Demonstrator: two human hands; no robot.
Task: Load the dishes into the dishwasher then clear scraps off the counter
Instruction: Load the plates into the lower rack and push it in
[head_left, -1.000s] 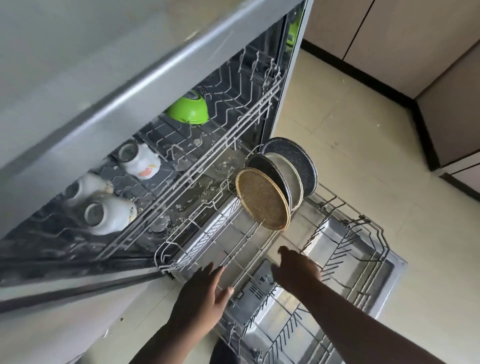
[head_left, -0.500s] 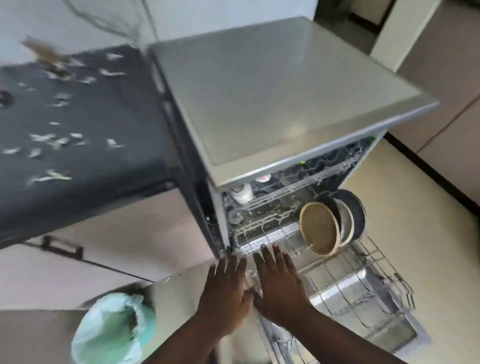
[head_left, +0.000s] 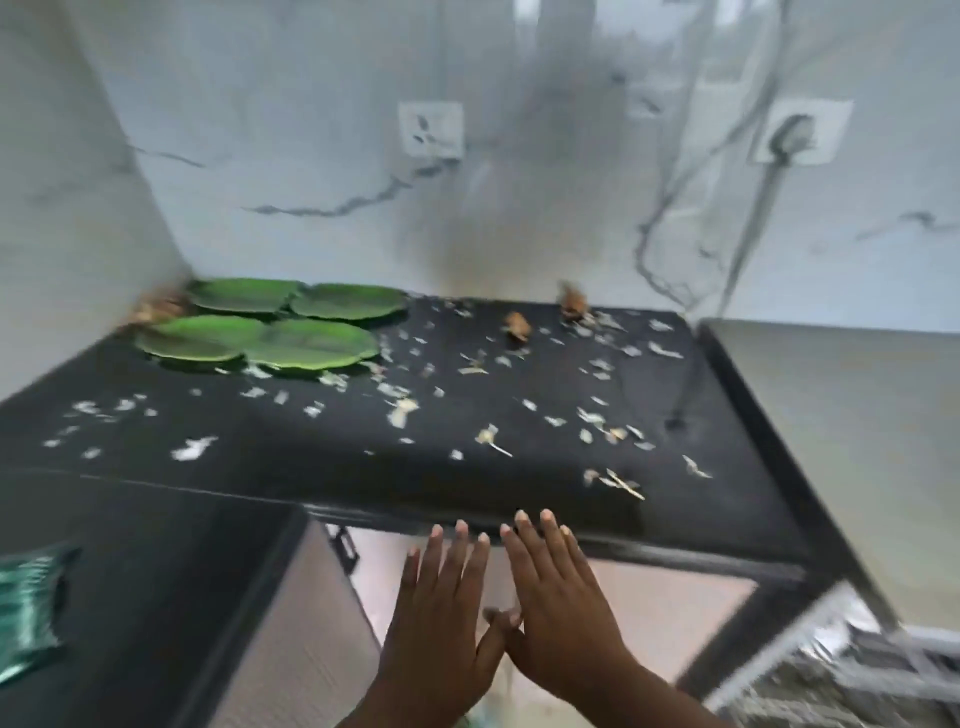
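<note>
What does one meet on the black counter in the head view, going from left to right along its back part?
Brown scraps in the corner → green plates → brown piece → second brown piece → dishwasher top, beside the counter.

Four green leaf-shaped plates (head_left: 260, 332) lie in two rows of two at the back left of one black counter (head_left: 311, 457). Two brown lumps (head_left: 519, 326) sit near the back wall, and the pale scraps (head_left: 400, 410) scattered across the top are too many and too blurred to count. Two wall sockets (head_left: 431, 129) show on the marble wall, two hands (head_left: 441, 623) reach forward, and one green bag (head_left: 31, 597) shows at the left edge.
</note>
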